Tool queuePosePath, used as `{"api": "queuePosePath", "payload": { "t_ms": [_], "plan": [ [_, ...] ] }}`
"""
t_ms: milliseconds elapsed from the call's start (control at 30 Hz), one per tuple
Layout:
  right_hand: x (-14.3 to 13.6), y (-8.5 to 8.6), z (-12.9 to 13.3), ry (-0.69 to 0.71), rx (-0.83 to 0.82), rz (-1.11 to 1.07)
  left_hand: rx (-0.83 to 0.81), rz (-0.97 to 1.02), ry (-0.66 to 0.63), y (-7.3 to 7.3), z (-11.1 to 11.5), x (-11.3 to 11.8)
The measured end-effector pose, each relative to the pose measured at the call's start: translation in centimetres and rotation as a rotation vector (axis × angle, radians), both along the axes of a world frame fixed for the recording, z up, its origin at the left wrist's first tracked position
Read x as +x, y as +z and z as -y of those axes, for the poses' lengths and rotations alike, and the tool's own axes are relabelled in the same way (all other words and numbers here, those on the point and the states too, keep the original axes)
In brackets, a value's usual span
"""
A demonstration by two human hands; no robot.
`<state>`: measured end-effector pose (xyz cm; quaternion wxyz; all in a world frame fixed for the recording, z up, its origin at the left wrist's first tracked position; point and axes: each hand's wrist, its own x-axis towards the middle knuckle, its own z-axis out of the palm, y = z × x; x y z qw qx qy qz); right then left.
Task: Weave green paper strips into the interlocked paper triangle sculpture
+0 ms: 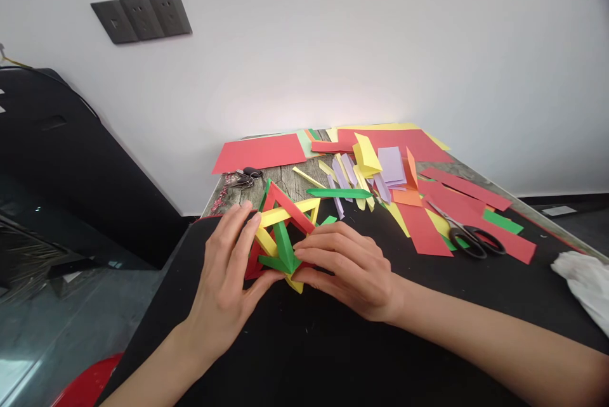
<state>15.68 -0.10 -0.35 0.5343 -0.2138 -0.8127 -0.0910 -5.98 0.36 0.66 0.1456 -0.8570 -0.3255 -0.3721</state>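
Note:
Between my hands is a three-dimensional paper star frame (284, 243), built from folded red, yellow and green strips that cross one another. My left hand (228, 267) grips its left side, thumb low in front and fingers along the upper left edge. On the right, my right hand (345, 267) pinches the lower right part near a green corner, with thumb below and fingers above. Fingers hide parts of the frame's right and lower edges. Just behind the frame lies a loose folded green paper strip (340, 193).
Scissors with black handles (476, 241) lie on red paper pieces at the right. Folded purple paper (391, 165) and yellow paper (366, 155) stand among several strips. Small black-handled snips (247, 175) are at the back left. White tissue (583, 283) sits at the right edge.

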Motion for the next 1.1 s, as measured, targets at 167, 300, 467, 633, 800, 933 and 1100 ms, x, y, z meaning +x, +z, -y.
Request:
{"api": "queuePosePath", "payload": {
  "t_ms": [167, 300, 467, 633, 800, 933, 1100],
  "plan": [
    [0.0, -0.1, -0.1, -0.006, -0.022, 0.009, -0.047, 0.027, -0.021, 0.1, 0.0, 0.2],
    [0.0, -0.2, -0.2, -0.004, -0.030, 0.017, -0.035, 0.083, -0.040, -0.1, 0.2, 0.3],
    [0.1, -0.3, -0.3, 0.000, -0.026, 0.030, 0.067, 0.107, -0.053, -0.1, 0.7, 0.8],
    [0.4, -0.2, -0.6, 0.032, -0.006, 0.071, 0.087, 0.123, -0.068, 0.0, 0.6, 0.7],
    [0.7, -0.2, -1.3, 0.034, -0.028, 0.098, 0.101, 0.123, -0.088, 0.0, 0.3, 0.7],
    [0.5, -0.2, -1.5, 0.095, -0.079, 0.059, 0.086, 0.161, -0.094, 0.0, 0.4, 1.0],
    [0.3, -0.4, -1.6, 0.131, -0.084, 0.003, 0.038, 0.212, -0.089, 0.0, 0.5, 1.1]
  ]
}}
